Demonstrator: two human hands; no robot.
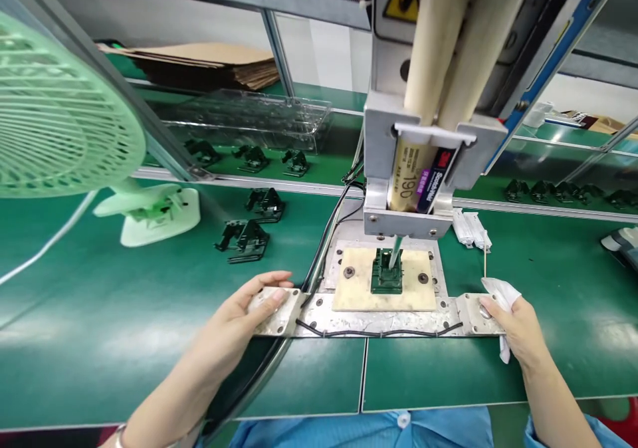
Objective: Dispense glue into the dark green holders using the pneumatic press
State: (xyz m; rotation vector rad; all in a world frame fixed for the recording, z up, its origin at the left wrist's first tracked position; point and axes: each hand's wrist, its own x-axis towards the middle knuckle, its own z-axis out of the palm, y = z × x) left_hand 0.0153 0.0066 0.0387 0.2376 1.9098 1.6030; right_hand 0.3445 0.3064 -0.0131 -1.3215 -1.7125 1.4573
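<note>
A green table (309, 371) is stretching beneath both hands. Between them, slightly ahead, a small plastic part (383, 279) is sitting on a pale plate (346, 295), looking dark green, boxy and ridged, while a nozzle (396, 248) is pointing down at it. The left hand (242, 315) is resting loosely, unclenched, on a metal block (280, 318); the right hand (524, 328) is gripping a white cloth (504, 292) beside another block (471, 314).

Bright light, pale glare on the green bench (100, 348), stretched, soft edges.
</note>
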